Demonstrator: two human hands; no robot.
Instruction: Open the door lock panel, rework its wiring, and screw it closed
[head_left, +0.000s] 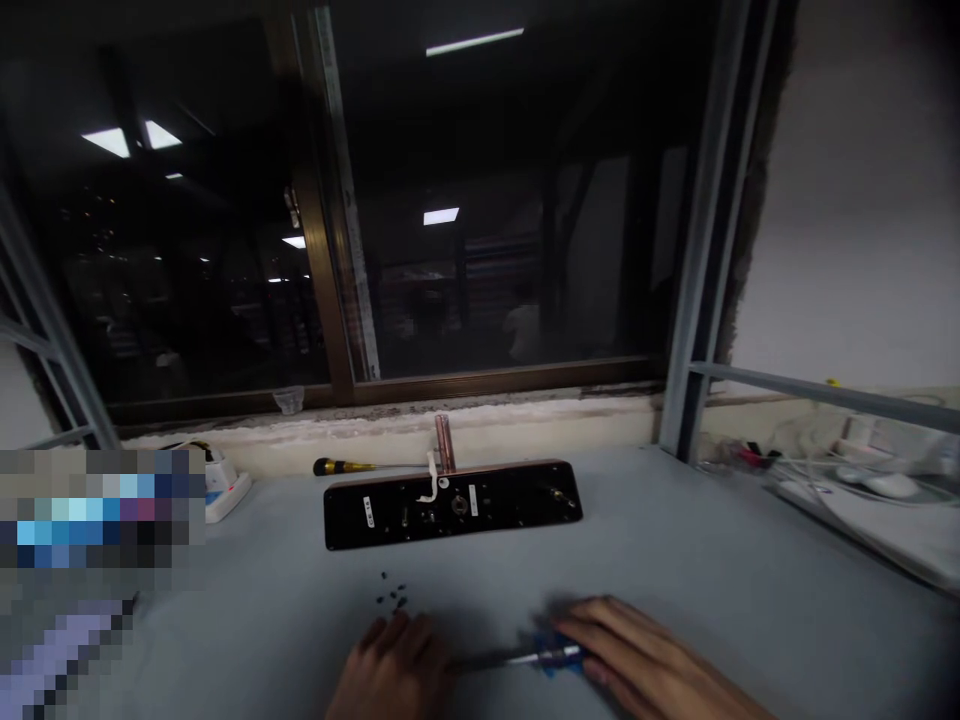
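Note:
My right hand [630,650] is closed around the blue handle of a screwdriver [559,655], held low at the front of the table. Its thin metal shaft points left toward my left hand [394,665]. The fingers of my left hand are curled together by the shaft's tip, and whatever they pinch is hidden. Just beyond these fingertips lie several small dark pieces, probably screws [391,595]. Farther back rests a long black panel [450,510] with white labels, small metal fittings and a white cable on top. Some motion blur softens both hands.
A second screwdriver [345,466] with a yellow and black handle lies behind the panel. At left is a white power strip [227,497] with a plug. Cables and a white device [877,485] sit at right. Metal posts [694,300] frame the dark window.

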